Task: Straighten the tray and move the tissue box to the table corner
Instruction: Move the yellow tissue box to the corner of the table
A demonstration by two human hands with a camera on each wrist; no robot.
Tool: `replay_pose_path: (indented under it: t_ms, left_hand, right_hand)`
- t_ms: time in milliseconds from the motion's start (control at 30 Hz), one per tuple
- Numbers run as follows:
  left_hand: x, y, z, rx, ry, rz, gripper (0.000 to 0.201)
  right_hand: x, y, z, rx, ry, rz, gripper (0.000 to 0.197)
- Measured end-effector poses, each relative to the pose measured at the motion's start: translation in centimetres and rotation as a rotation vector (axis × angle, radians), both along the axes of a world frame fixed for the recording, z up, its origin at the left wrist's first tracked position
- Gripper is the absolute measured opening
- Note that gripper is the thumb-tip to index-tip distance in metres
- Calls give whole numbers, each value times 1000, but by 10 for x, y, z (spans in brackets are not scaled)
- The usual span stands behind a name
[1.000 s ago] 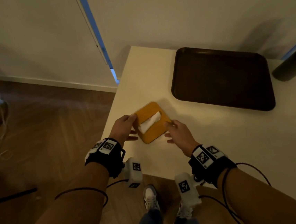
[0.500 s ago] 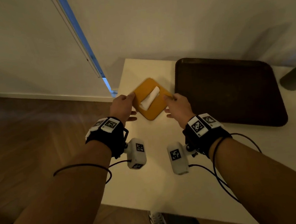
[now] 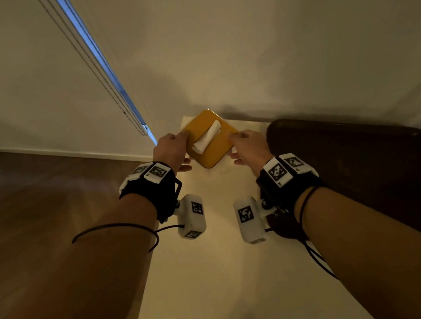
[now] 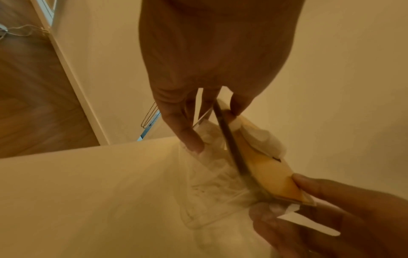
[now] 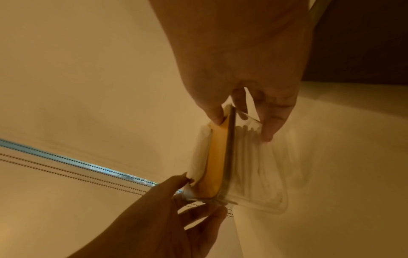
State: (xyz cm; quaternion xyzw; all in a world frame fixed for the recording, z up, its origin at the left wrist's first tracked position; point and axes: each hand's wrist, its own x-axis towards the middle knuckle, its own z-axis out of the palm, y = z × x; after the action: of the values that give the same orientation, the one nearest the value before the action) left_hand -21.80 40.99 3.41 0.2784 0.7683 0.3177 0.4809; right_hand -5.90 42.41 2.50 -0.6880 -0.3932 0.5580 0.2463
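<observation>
The tissue box (image 3: 211,143) has a yellow lid, a clear body and a white tissue (image 3: 208,136) poking out of the top. It hangs turned like a diamond over the far left corner of the white table (image 3: 215,274). My left hand (image 3: 171,150) grips its left corner and my right hand (image 3: 248,146) grips its right corner. The wrist views show the tissue box (image 4: 253,165) (image 5: 220,162) from the side, thumbs on the lid and fingers on the clear wall. The dark brown tray (image 3: 359,170) lies flat to the right, near the wall.
A pale wall rises right behind the table. A window blind with bead chains (image 3: 122,108) hangs at the left. Wooden floor (image 3: 41,201) lies to the left of the table edge.
Both hands have carried the tissue box away from the table's near edge to the far left corner by the wall. The tray has not moved.
</observation>
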Motion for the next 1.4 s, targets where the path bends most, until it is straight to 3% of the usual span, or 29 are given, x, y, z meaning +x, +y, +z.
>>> replay_pose_path:
  t_ms: [100,433,533,633,700,933,1099,1299,1399]
  left_hand:
    - [-4,13,-7,-3,-4,5,46]
    - [-5,41,-22,-1,5,-16,45]
    - [-5,40,-23,13,3,-8,48]
    - [-4,31,-24,55,-55,69,53]
    - [-1,16,-27,90,-106,158,56]
    - [25,-22,-44,138,-120,96,70]
    - [28,-14,-46,173,-119,105,58]
    - [20,-7,-45,177,-118,47,52]
    - [15,-3,-41,167,-140,9,51]
  right_hand:
    - [-2,14,-3,13,-11,13,13]
    - [0,36,-14,15,-1,-13,12]
    - [-1,35,-15,5,5,-20,20]
    - [-2,34,-13,35,-58,-5,52]
    - [-1,36,-10,110,-96,8,60]
    - [-1,40,-6,209,-155,96,31]
    - [1,38,-9,235,-170,102,31]
    - [3,34,-13,235,-160,45,10]
    - [1,33,-14,211,-148,20,18]
